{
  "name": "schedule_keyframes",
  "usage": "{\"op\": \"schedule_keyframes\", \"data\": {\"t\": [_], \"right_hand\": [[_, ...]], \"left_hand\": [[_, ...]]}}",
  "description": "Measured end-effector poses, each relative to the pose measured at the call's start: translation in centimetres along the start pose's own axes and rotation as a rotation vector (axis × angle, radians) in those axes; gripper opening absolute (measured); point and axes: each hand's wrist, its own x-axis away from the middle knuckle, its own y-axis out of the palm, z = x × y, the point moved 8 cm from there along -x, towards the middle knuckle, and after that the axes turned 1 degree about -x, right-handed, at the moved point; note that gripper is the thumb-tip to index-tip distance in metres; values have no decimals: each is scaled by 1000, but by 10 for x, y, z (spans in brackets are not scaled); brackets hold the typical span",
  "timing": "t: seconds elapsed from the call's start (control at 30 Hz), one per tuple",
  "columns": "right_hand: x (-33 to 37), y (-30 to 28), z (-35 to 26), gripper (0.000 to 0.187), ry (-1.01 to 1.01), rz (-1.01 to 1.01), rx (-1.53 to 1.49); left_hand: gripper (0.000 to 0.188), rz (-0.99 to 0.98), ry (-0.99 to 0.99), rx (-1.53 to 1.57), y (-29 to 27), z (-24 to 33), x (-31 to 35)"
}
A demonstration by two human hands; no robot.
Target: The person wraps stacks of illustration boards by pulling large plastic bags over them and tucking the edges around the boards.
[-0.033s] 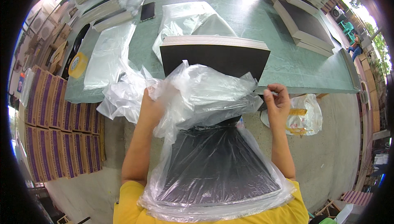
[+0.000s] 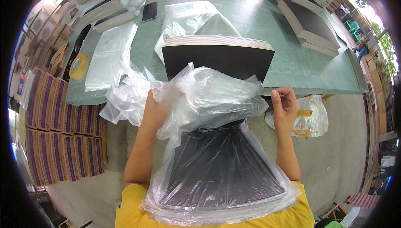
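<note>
A stack of black boards [image 2: 221,173] rests against my body, wrapped in a clear plastic bag [image 2: 209,98]. My left hand [image 2: 156,107] grips the bunched mouth of the bag at its left side. My right hand [image 2: 285,105] pinches the bag's right edge by the table edge. Just beyond the bag, a second stack of black boards [image 2: 217,59] lies on the green table [image 2: 292,67], partly overhanging its near edge.
Loose clear bags [image 2: 109,57] and a yellow tape roll [image 2: 78,66] lie at left on the table, a black phone [image 2: 149,11] farther back. More board stacks [image 2: 309,23] sit at right. Purple-striped cartons [image 2: 58,136] stand on the floor left; a bag [image 2: 309,117] lies on the floor right.
</note>
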Motion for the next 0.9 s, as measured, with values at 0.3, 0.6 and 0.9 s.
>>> {"op": "schedule_keyframes", "data": {"t": [0.3,0.6,0.9], "right_hand": [[37,99,17,20,802,-623,-767],[46,106,-9,23,666,-704,-1001],[45,84,36,42,656,-680,-446]], "left_hand": [[26,-805,603,-373,82,46,60],[41,-672,322,-223,102,26,30],[34,-752,257,-250,100,19,39]]}}
